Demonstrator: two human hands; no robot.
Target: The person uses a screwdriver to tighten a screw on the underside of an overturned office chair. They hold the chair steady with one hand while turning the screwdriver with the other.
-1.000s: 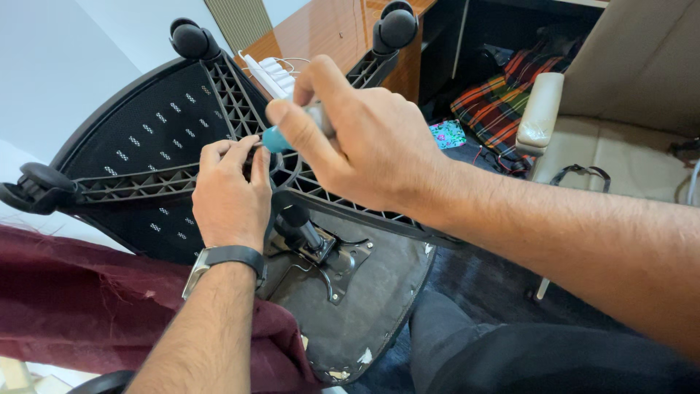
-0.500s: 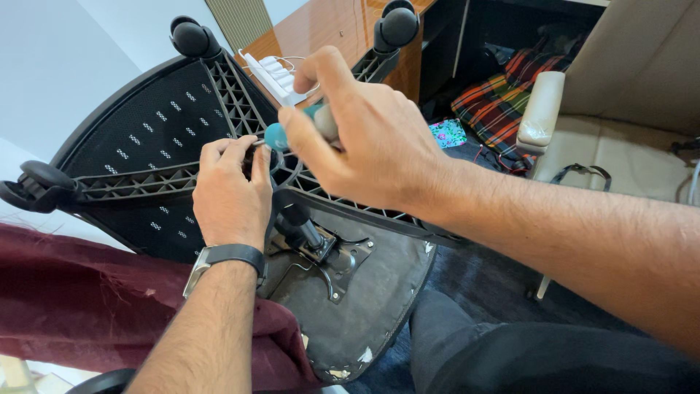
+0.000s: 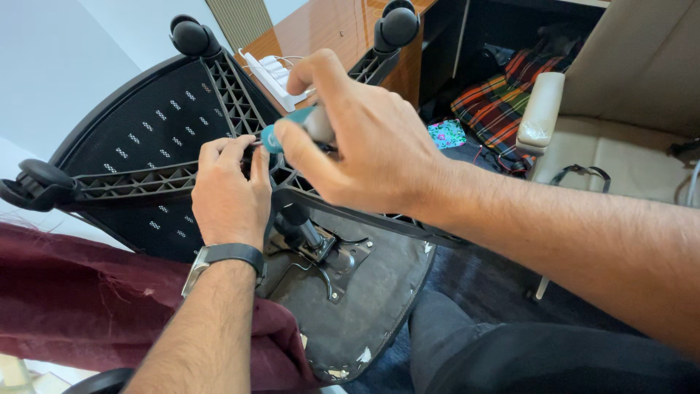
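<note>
R hand [image 3: 364,146] fingers closed round a teal-handled tool [image 3: 292,128], prob. a screwdriver; tip is hidden behind the L fingers, so what it bites on can't be told. L hand [image 3: 230,193] fingertips pinched narrow at the hub of the chair base [image 3: 240,109], right beside the teal handle's lower end, touching the ribbed plastic there; whether they grip a small part can't be told.

Vs half a sec ago: R hand has rolled a little on the handle, knuckles now more toward 12 o'clock, grey part of the grip showing between thumb and forefinger. L hand hasn't shifted. Reads as a turning stroke on the tool w/ L steadying at the hub, i.e. work at the hub is mid-way, not finished.

Outward: the gas cylinder [image 3: 299,222] sits at 6 o'clock of the hands, running into the metal seat plate [image 3: 339,266] on the upturned seat underside. Castor wheels at 12 [image 3: 399,25], 11 [image 3: 191,36] and 9 o'clock [image 3: 33,182]. Black wristwatch [image 3: 222,255] on L wrist. Maroon cloth [image 3: 80,299] at 7 o'clock. White power strip [image 3: 273,76] on a wooden desk [image 3: 328,29] at 12. Plaid fabric [image 3: 503,98] at 2 o'clock.
</note>
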